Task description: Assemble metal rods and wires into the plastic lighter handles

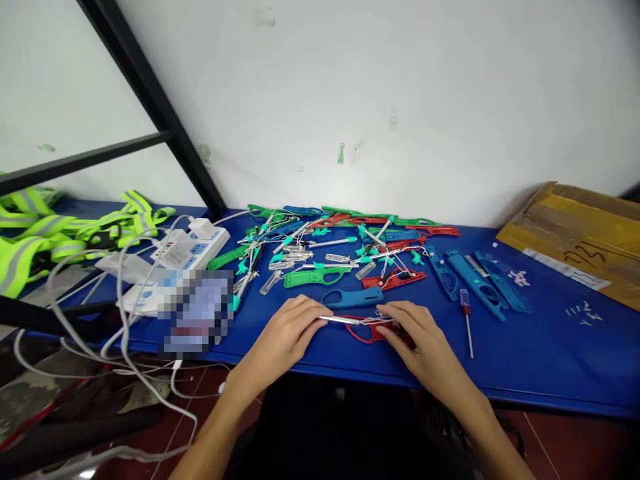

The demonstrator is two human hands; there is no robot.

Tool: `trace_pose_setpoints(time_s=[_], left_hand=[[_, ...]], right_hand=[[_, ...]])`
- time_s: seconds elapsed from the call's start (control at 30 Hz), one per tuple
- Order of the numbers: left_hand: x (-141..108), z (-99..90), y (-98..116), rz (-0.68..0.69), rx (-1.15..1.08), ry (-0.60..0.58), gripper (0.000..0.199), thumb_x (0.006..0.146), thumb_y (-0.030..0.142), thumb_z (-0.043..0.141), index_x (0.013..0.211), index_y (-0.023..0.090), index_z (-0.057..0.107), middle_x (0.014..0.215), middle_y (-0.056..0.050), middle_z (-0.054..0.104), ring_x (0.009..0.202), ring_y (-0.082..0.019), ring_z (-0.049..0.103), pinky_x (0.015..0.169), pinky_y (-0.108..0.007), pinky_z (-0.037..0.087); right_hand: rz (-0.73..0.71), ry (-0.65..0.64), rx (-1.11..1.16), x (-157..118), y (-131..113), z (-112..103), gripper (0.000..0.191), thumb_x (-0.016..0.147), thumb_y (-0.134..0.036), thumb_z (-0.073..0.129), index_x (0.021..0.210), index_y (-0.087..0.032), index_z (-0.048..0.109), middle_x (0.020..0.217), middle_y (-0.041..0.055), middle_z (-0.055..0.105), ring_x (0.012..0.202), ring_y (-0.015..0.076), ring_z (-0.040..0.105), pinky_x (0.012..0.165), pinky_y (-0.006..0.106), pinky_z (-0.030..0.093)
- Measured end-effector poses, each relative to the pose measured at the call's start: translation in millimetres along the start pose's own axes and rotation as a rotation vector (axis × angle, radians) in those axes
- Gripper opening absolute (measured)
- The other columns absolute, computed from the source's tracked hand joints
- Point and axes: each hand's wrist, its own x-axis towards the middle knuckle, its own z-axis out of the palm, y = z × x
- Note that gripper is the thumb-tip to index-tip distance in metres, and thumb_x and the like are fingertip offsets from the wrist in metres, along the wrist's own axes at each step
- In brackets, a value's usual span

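My left hand [296, 327] pinches the end of a thin silvery metal tube [340, 320], which lies level just above the blue tabletop. White wires run from the tube toward my right hand [413, 328]. That hand's thumb and fingers close around a red plastic lighter shell [367, 331] with a looped handle; its far end is hidden under the fingers. Just behind both hands lies a blue lighter shell [353, 298]. Farther back is a pile of green, red and blue shells, including a green shell [317, 277], among wired metal tubes with teal tips.
A screwdriver [467, 323] and several blue shells [475, 283] lie to the right, with small loose parts and a cardboard box [575, 240] beyond. On the left are a power strip [200, 250], a pixelated phone-like device [203, 313], white cables and reflective straps [50, 233].
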Motion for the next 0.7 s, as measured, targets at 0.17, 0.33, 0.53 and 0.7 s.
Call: trace_pose_setpoints(time_s=[0.17, 0.33, 0.53, 0.7], left_hand=[[-0.5, 2.3, -1.3, -0.026, 0.050, -0.017, 0.018, 0.117, 0.022, 0.054, 0.126, 0.024, 0.069, 0.131, -0.006, 0.076, 0.122, -0.023, 0.067, 0.106, -0.041, 0.050], [-2.1, 3.2, 1.5, -0.039, 0.124, -0.055, 0.022, 0.118, 0.025, 0.051, 0.129, 0.024, 0.070, 0.136, -0.008, 0.073, 0.125, -0.026, 0.066, 0.107, -0.044, 0.051], [4.4, 6.2, 9.3, 0.000, 0.170, -0.079, 0.030, 0.115, 0.033, 0.060, 0.142, 0.024, 0.068, 0.138, -0.009, 0.072, 0.125, -0.028, 0.065, 0.106, -0.044, 0.050], [7.2, 8.9, 9.1, -0.010, 0.176, -0.060, 0.020, 0.115, 0.025, 0.058, 0.125, 0.024, 0.076, 0.131, -0.007, 0.073, 0.118, -0.025, 0.067, 0.104, -0.042, 0.050]], right_hand=[[0.077, -0.133, 0.086, -6.4, -1.1, -14.3, 0.038, 0.111, -0.037, 0.064, 0.149, -0.035, 0.064, 0.140, 0.0062, 0.074, 0.124, 0.0239, 0.075, 0.109, 0.041, 0.062], [0.105, -0.146, 0.207, -10.1, -0.7, -22.9, 0.031, 0.111, -0.030, 0.063, 0.141, -0.033, 0.069, 0.135, 0.0055, 0.076, 0.123, 0.0206, 0.076, 0.107, 0.033, 0.064], [0.060, -0.106, 0.219, -4.0, -1.1, -16.7, 0.025, 0.111, -0.030, 0.063, 0.132, -0.030, 0.074, 0.126, 0.0084, 0.079, 0.116, 0.0238, 0.078, 0.102, 0.039, 0.067], [0.014, -0.053, 0.276, -18.8, -27.1, -44.0, 0.027, 0.109, -0.032, 0.064, 0.134, -0.035, 0.073, 0.134, 0.0097, 0.077, 0.124, 0.0287, 0.076, 0.102, 0.044, 0.067]])
